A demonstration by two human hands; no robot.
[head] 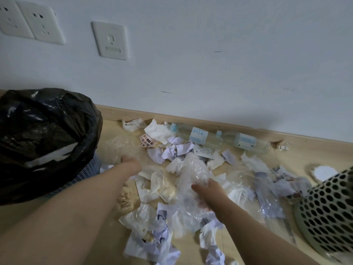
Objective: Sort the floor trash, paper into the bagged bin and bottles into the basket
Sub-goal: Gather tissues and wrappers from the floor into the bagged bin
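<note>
Crumpled paper scraps (172, 150), blurred, cover the centre of the floor (298, 155), with two clear bottles (198, 135) lying end to end against the skirting board (210, 124) behind. Right hand (208, 190), lower centre, grips a crumpled clear plastic piece (191, 169); left hand (129, 161), centre left, has its fingers buried in blurred clear film (122, 146), so its grasp cannot be told. Bagged bin (47, 131) at left and perforated basket (328, 213) at right are cut by the frame edges, with bare floor between pile and basket.
</note>
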